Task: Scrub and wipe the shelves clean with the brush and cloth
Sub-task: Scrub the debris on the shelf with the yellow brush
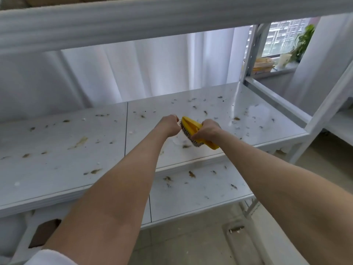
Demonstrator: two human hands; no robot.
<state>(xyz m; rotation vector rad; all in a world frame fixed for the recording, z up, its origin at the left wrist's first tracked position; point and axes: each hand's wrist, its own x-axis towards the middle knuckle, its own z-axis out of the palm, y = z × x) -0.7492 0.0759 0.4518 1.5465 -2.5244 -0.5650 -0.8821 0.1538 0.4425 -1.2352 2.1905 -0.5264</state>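
A yellow scrub brush [191, 127] with grey bristles is tilted on its side above the middle shelf [76, 165]. My right hand [207, 131] grips its yellow back. My left hand [170, 126] is curled at the bristle end of the brush, its fingertips hidden, so I cannot tell if they pinch the bristles. The white shelf is spotted with brown stains and dark crumbs. A lower shelf [200, 194] below it carries similar dirt. A white crumpled cloth or foam patch [257, 113] lies at the shelf's far right.
An upper shelf beam [152, 22] crosses overhead. White uprights [328, 104] frame the right end. White curtains hang behind. A windowsill with a potted plant [303, 43] and stacked trays [263, 66] is at the back right. Floor tiles lie below.
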